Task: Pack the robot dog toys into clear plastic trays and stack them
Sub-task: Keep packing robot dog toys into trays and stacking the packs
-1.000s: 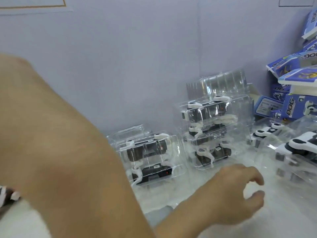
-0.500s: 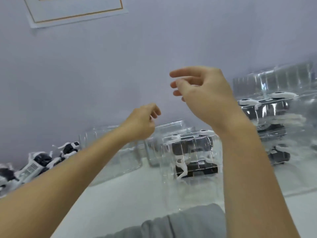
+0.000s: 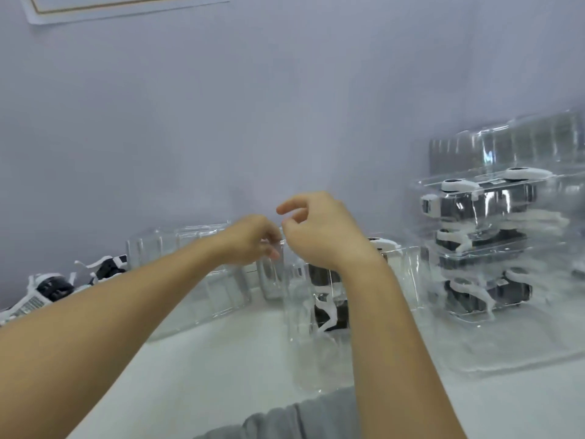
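My left hand (image 3: 250, 240) and my right hand (image 3: 319, 229) meet in mid-air at the centre. Both pinch the top edge of a clear plastic tray (image 3: 300, 327), which hangs down in front of me; its outline is faint. Behind my right wrist stands a packed tray (image 3: 399, 267) with a black-and-white robot dog inside. A stack of packed trays (image 3: 493, 248) rises at the right. Loose robot dog toys (image 3: 53, 286) lie at the far left by the wall.
A row of empty clear trays (image 3: 190, 267) stands against the wall at centre left, and more empty trays (image 3: 512, 144) sit behind the right stack. A flat clear sheet (image 3: 506, 350) lies under that stack. Grey clothing (image 3: 285, 419) shows at the bottom edge.
The view swung left from the boxes on the right. My right hand dropped from its raised position and joined my left hand at the clear tray's top edge.
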Demonstrator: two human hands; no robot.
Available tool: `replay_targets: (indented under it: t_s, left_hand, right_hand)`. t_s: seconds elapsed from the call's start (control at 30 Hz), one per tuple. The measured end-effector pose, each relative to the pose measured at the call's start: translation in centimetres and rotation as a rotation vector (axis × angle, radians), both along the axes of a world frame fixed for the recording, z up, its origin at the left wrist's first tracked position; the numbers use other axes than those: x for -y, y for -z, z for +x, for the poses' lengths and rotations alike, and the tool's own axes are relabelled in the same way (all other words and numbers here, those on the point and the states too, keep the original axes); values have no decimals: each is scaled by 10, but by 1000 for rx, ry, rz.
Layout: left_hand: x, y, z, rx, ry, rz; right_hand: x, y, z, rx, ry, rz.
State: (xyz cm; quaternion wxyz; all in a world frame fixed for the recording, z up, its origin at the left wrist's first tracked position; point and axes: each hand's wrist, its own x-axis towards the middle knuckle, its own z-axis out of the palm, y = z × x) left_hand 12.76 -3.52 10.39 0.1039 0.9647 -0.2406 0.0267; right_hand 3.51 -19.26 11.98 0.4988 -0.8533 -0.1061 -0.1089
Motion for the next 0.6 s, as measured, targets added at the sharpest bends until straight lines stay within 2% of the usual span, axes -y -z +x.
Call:
replay_targets:
  t_s: [0.1,0.27,0.33,0.4,0.43,0.57,0.6]
  left_hand:
    - [3,1,-1,-5,-24,-77]
    - [7,1,-11,-45,-19,-76]
    - [2,-5,-10,51,-8,-127]
    - [-11,-16,-5,193,-55,-101]
    - [-21,-23,-2,206,-101,-59]
    - [-70,-39,-4,-103,-268,223]
    - [-80,-36,-6,-115,-270,283]
  right_hand:
    - [-2,6,0,-59,23,-73]
    - [-2,9,1,-69,35,-150]
    - [-2,9,1,-78,28,-155]
    - [-1,8,1,-95,16,-132]
    - [-1,8,0,-96,10,-122]
    - [-1,8,1,-102,-3,-127]
    - [-1,8,1,-105,-3,-133]
